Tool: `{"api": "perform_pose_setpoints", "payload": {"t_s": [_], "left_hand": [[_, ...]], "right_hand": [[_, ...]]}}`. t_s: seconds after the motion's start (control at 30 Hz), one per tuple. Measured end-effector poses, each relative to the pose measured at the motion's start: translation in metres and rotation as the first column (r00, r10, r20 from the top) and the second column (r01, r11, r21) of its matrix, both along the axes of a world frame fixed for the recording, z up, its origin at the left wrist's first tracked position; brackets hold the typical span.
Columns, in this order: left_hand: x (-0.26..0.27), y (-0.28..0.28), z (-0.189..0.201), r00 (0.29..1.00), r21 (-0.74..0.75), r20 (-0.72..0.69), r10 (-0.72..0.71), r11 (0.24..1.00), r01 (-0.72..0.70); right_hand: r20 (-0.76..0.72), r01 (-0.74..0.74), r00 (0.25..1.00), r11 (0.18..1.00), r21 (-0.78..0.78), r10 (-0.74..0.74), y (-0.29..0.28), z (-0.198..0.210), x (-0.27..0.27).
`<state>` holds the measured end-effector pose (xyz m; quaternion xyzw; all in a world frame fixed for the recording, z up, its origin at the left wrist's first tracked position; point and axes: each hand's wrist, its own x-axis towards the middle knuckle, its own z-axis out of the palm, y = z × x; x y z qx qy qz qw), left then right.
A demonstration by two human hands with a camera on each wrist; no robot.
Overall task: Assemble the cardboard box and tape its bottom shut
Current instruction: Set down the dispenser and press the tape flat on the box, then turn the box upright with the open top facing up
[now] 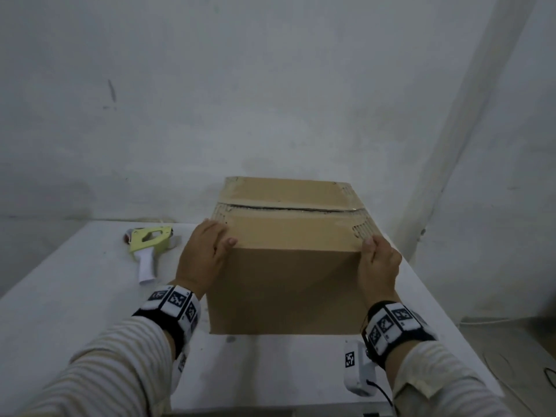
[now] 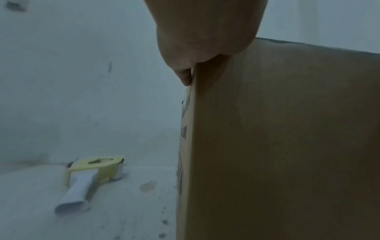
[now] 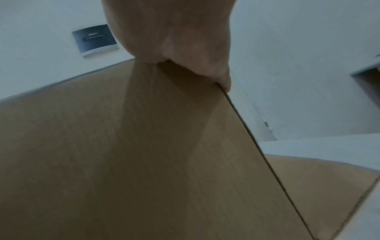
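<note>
Cardboard box (image 1: 285, 284) stands on the white table (image 1: 75, 296) with its two upper flaps folded shut, an untaped seam between them. Left hand (image 1: 203, 257) grips its near left top corner, thumb on top; right hand (image 1: 377, 266) clasps the near right corner. Tape dispenser (image 1: 149, 249) lies left, apart.

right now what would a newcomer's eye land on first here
The cardboard box standing mid-table, flaps folded over on top with an open seam between them. Both hands grip its near top corners, left hand and right hand. A yellow tape dispenser lies untouched on the table, left of the box.
</note>
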<state>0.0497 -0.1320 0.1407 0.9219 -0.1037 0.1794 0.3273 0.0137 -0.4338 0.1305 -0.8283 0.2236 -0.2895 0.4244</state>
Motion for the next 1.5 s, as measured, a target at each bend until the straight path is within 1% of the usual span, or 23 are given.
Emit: {"api": "perform_pose_setpoints", "payload": {"t_s": [0.1,0.17,0.3,0.43,0.53,0.67,0.73,0.83,0.9,0.97,1.07,1.17,1.3,1.37,1.5], "left_hand": [[-0.001,0.0,-0.017,1.0,-0.225,-0.009,0.02,0.974,-0.021],[-0.004,-0.002,-0.023,0.999,-0.303,-0.003,0.035,0.952,-0.035],[-0.006,-0.005,-0.028,0.999,-0.392,-0.035,0.029,0.919,-0.04],[-0.001,-0.006,-0.012,0.994,-0.412,-0.087,0.072,0.905,-0.102],[0.004,-0.004,0.012,0.991,-0.374,-0.095,0.098,0.919,-0.127],[0.016,0.0,0.056,0.984,-0.233,-0.085,0.157,0.957,-0.173],[0.025,0.001,0.078,0.98,-0.187,-0.093,0.173,0.964,-0.188],[0.039,-0.002,0.103,0.978,-0.159,-0.093,0.184,0.967,-0.197],[0.048,-0.01,0.109,0.977,-0.119,-0.12,0.175,0.975,-0.189],[0.053,-0.021,0.106,0.976,-0.061,-0.163,0.147,0.985,-0.159],[0.057,-0.032,0.095,0.982,-0.001,-0.134,0.129,0.991,-0.131],[0.059,-0.035,0.085,0.984,0.044,-0.119,0.136,0.99,-0.132],[0.058,-0.036,0.054,0.971,0.175,-0.195,0.135,0.979,-0.101],[0.055,-0.036,0.042,0.968,0.206,-0.199,0.154,0.972,-0.112],[0.051,-0.036,0.04,0.96,0.221,-0.204,0.194,0.964,-0.148]], "right_hand": [[-0.044,-0.052,0.998,0.999,0.003,0.052,0.001,-0.005,-0.006],[-0.057,-0.077,0.995,0.997,0.004,0.078,0.001,-0.007,-0.01],[-0.089,-0.088,0.992,0.996,0.001,0.088,0.002,-0.003,-0.013],[-0.12,-0.072,0.99,0.997,-0.004,0.071,0.007,0.01,-0.009],[-0.099,-0.053,0.994,0.999,-0.013,0.051,0.009,0.03,-0.004],[-0.037,-0.069,0.997,0.994,-0.079,0.066,0.004,0.07,0.005],[-0.02,-0.08,0.997,0.989,-0.126,0.078,0.001,0.088,0.01],[-0.052,-0.105,0.994,0.974,-0.199,0.097,-0.005,0.106,0.023],[-0.125,-0.148,0.985,0.95,-0.275,0.117,-0.009,0.108,0.034],[-0.222,-0.203,0.966,0.916,-0.347,0.13,-0.012,0.104,0.043],[-0.28,-0.239,0.951,0.879,-0.413,0.127,-0.017,0.097,0.051],[-0.334,-0.258,0.936,0.86,-0.44,0.11,-0.02,0.087,0.054],[-0.461,-0.299,0.884,0.85,-0.434,0.076,-0.016,0.059,0.052],[-0.478,-0.288,0.876,0.861,-0.419,0.06,-0.013,0.046,0.049],[-0.456,-0.258,0.889,0.865,-0.432,0.038,-0.012,0.039,0.045]]}}
